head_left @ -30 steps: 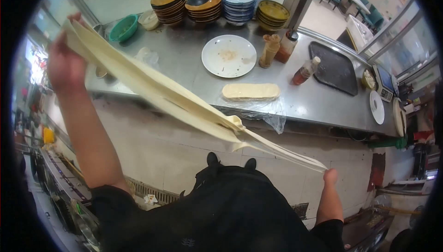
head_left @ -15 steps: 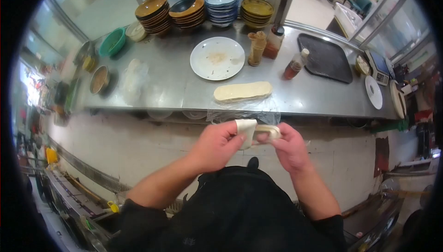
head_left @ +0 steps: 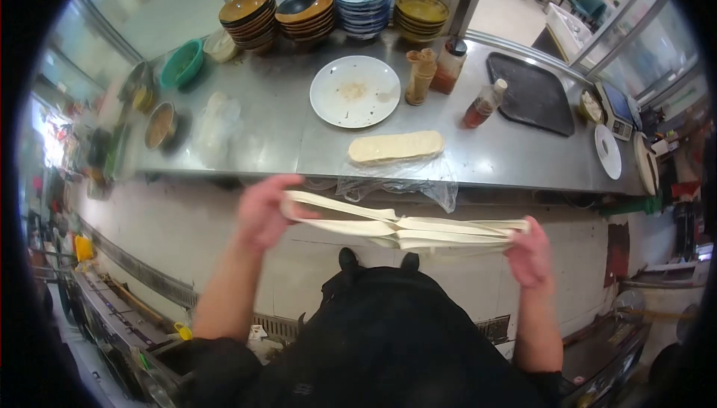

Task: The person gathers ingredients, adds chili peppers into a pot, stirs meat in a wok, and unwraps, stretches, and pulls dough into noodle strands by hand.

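Several strands of noodle dough (head_left: 448,230) stretch through the air in front of the steel counter, drawn close together near their middle. The strands loop round the fingers of my left hand (head_left: 263,212), which is slightly blurred. At the other end, the fingers of my right hand (head_left: 530,253) are closed on the dough. Beyond the strands, a flat oblong slab of dough (head_left: 396,147) lies at the counter's front edge on clear plastic wrap (head_left: 437,180), which hangs over the edge.
On the steel counter (head_left: 261,135) stand a white plate (head_left: 355,72) with crumbs, a sauce bottle (head_left: 484,106), a jar (head_left: 449,68) and a black tray (head_left: 530,94). Stacked bowls (head_left: 364,12) line the back. A green bowl (head_left: 181,64) and a metal bowl (head_left: 160,127) are at left.
My hands have moved far apart, left hand leftward and right hand rightward. The short, folded dough between them is now pulled out into long strands.
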Available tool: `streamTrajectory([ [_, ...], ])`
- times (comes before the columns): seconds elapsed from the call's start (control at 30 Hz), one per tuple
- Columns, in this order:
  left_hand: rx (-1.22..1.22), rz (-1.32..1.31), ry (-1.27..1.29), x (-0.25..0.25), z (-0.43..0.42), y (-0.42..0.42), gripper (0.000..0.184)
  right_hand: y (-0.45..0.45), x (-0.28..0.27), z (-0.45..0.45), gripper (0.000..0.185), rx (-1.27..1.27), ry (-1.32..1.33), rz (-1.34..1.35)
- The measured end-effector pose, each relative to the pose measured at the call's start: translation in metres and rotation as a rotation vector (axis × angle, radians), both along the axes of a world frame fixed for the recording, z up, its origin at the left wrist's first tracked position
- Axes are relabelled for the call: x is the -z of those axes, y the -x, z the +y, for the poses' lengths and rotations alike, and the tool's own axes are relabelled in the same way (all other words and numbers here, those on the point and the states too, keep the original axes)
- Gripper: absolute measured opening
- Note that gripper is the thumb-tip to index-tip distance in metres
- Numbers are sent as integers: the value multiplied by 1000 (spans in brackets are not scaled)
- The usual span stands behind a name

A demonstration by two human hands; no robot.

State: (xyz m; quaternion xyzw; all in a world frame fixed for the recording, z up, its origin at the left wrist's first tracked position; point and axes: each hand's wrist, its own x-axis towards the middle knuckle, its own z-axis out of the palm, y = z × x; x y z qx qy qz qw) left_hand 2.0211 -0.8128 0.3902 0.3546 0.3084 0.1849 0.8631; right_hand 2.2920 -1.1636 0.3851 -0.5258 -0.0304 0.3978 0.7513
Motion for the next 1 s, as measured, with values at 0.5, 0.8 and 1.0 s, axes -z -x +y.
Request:
streamTrajectory([
  [0.5, -667, 186, -714, -116, 165, 78, 36, -153, 146, -231, 26, 666, 123, 306],
  [0.8, 213, 50, -824, -133, -2, -1, 51, -26, 52, -80, 9, 139, -181, 478],
  [1.0, 664, -64, -573, -57, -87, -68, 58, 60, -7, 10, 16, -57, -156, 274],
])
